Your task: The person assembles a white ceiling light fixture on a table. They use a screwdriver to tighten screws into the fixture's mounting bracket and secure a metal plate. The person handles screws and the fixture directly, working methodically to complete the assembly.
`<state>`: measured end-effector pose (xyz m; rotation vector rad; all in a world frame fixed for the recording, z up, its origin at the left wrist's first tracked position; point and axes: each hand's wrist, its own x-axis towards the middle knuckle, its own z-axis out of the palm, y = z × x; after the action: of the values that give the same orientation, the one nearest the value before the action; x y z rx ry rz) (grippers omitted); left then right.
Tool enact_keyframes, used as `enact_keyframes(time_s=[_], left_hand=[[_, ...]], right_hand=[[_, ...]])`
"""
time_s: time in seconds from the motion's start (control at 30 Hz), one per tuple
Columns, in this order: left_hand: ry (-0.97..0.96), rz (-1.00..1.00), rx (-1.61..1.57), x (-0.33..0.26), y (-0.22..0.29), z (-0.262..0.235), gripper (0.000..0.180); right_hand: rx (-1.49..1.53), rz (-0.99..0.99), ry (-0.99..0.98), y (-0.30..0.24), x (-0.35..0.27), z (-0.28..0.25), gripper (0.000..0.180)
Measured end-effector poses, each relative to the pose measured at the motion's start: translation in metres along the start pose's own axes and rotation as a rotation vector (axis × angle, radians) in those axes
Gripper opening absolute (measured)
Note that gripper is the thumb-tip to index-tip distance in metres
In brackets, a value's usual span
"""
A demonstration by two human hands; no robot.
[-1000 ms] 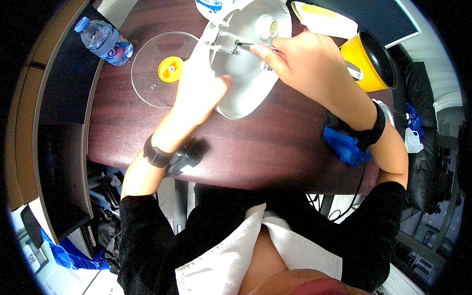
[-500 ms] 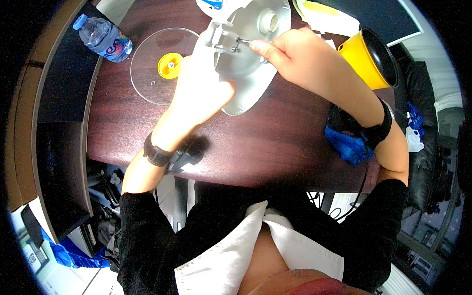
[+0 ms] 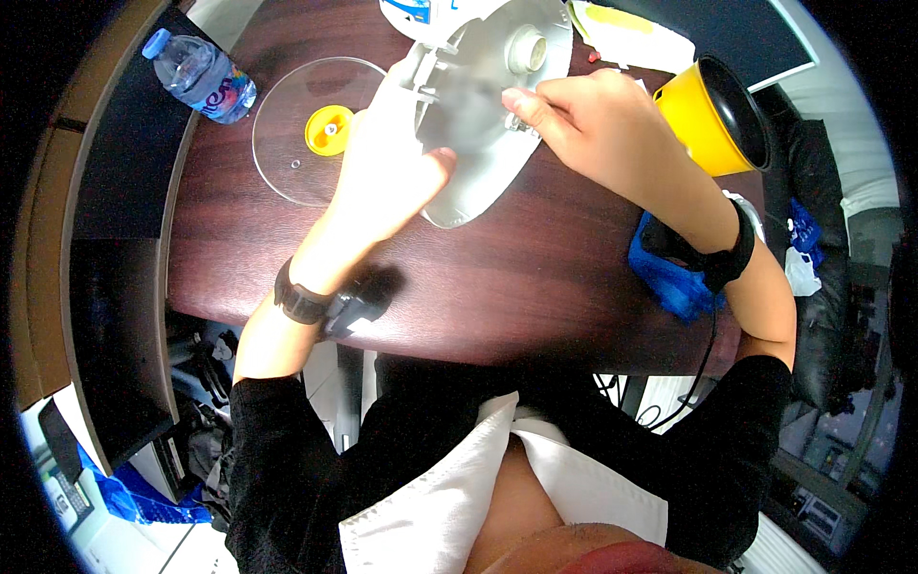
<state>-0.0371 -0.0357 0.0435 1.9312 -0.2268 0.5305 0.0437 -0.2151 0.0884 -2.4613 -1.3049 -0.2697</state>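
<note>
A water bottle (image 3: 201,78) lies far left of the white plastic housing (image 3: 478,105); a clear disc with a yellow hub (image 3: 306,129) sits just left of it. The housing is gripped along its left edge by the left hand (image 3: 387,177). The right hand (image 3: 593,124) is pinched narrowly on a small fitting at its right edge. A slip there could drop the fitting.

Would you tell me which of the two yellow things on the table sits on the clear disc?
The small yellow knob, at the disc's centre by the left hand; the large yellow cone stands apart, right.
</note>
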Motion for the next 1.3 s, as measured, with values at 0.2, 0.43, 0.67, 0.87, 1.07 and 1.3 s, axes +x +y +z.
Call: enact_keyframes(time_s=[0.2, 0.43, 0.67, 0.87, 1.07, 1.3], left_hand=[[-0.024, 0.004, 0.017, 0.001, 0.001, 0.000, 0.062], [-0.036, -0.027, 0.059, 0.000, 0.004, 0.000, 0.062], [-0.053, -0.014, 0.121, -0.002, 0.006, -0.001, 0.066], [-0.047, 0.024, 0.176, -0.003, 0.010, -0.001, 0.065], [-0.059, 0.094, 0.168, -0.003, 0.003, -0.003, 0.063], [-0.026, 0.060, 0.178, -0.001, 0.000, -0.002, 0.063]], right_hand=[[-0.322, -0.112, 0.120, -0.003, 0.001, -0.007, 0.041], [-0.436, -0.133, 0.126, -0.012, 0.002, -0.009, 0.039], [-0.545, -0.180, 0.182, -0.030, 0.002, -0.010, 0.033], [-0.386, -0.105, 0.126, -0.025, 0.004, -0.004, 0.039], [0.140, 0.186, -0.086, -0.023, 0.012, 0.002, 0.044], [0.331, 0.140, -0.236, -0.010, 0.013, 0.010, 0.037]])
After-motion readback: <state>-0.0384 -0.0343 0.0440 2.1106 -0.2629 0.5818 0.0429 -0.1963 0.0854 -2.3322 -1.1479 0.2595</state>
